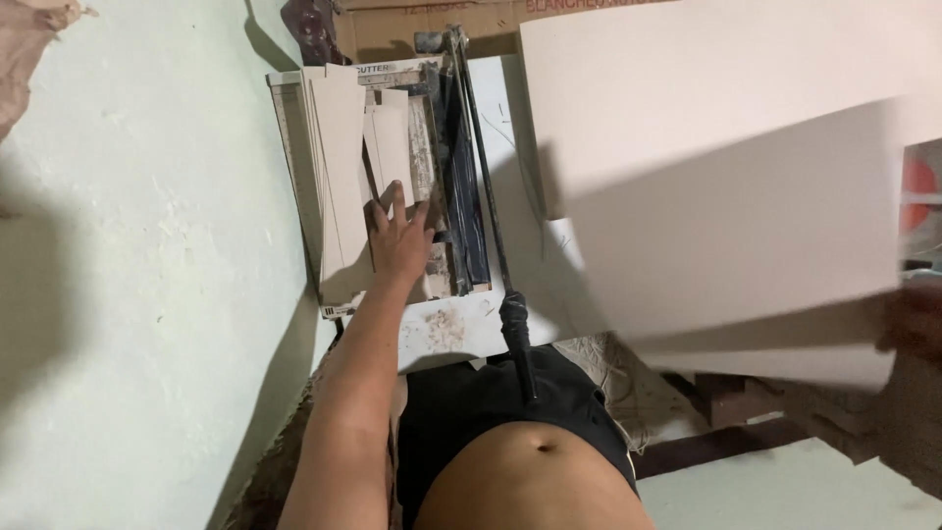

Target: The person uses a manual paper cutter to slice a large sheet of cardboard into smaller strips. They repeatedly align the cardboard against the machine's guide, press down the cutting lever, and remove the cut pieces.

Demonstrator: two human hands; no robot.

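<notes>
the right hand [917, 324] is a dark blur at the frame's edge, so i cannot tell its grip, though it meets the big pale sheets [746, 226] that hide much of the paper cutter [461, 196]. the left hand [400, 236] lies flat, fingers spread, on cut white strips [343, 157]. a brown cardboard box [432, 25] sits behind, partly cut off.

The person's left arm [343, 393] is bare from upper arm to wrist, with no sleeve, watch or band on it. The left hand [397, 236] wears no glove and no ring that shows. The belly [535, 471] is bare, and no shirt is in view. Black shorts [461, 402] sit at the waist. The right hand [913, 324] is a dark blur at the right edge.
</notes>
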